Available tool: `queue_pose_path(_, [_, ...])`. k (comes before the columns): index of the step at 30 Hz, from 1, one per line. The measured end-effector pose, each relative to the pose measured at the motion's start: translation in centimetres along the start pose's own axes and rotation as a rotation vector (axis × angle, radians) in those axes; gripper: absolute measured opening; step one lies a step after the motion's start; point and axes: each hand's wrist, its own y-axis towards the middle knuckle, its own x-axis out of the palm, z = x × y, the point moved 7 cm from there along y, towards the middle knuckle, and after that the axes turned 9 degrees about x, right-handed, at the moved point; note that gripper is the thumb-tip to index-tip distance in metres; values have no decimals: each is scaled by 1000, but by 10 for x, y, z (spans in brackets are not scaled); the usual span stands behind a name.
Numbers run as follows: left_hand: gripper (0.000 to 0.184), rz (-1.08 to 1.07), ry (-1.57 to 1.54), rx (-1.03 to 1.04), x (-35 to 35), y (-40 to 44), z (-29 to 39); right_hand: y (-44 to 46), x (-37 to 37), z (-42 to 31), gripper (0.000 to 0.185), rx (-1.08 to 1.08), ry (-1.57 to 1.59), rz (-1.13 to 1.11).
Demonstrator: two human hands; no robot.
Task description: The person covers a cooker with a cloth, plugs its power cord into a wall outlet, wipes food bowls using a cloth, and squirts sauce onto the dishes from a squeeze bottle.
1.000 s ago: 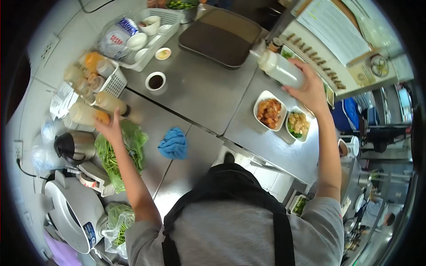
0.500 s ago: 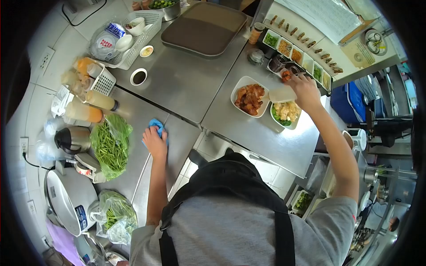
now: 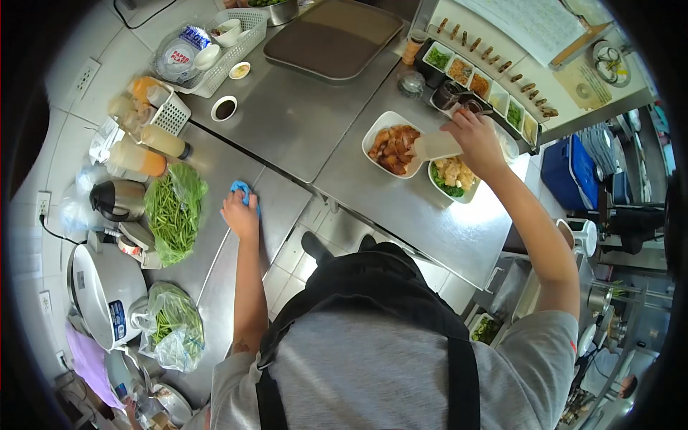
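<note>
A bright kitchen with a white-tiled wall (image 3: 68, 132) on the left and a metal desk (image 3: 283, 136) running across, seen from above. At far left stands a large pale pot (image 3: 118, 290), with a steel-and-black kettle (image 3: 125, 199) above it in the view. Just beyond the kettle, two capped bottles (image 3: 166, 142) lie on their sides near a white basket (image 3: 173, 115). Beside them is a clear bag of long green vegetables (image 3: 174, 215); a second bag (image 3: 172, 326) sits nearer the person. To the right of these, the left hand (image 3: 241, 217) rests on the desk, its fingers closed on a crumpled blue cloth (image 3: 241, 188). Farther back are a small cup of dark sauce (image 3: 225, 109) and, to its right, a brown tray (image 3: 333, 36). On the right-hand stretch of desk, a white bowl holds browned pieces of food (image 3: 393, 143); just beside it, another bowl holds pale chunks over greens (image 3: 448, 189). The right hand (image 3: 473, 140) grips a pale squeeze bottle (image 3: 437, 147) with curled fingers, its nozzle pointing left above the browned food. Behind that hand runs a row of topping containers (image 3: 479, 84); farther right is a blue cooler (image 3: 570, 174).
</note>
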Motion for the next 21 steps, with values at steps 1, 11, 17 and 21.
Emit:
queue_pose_path(1, [19,26,-6,-3,-1,-2,1,-8,3,9,45,20,38,45])
queue_pose_path(11, [19,34,3,-30,-3,-15,-5,-80,-7,76,46,268,41,-57])
queue_pose_path(17, [19,84,18,-12,-3,-16,-4,-97,-14,111,36,279,-158,-87])
queue_pose_path(21, [22,47,-4,-50,4,-14,-15,-91,-11,106,33,264,-96,-14])
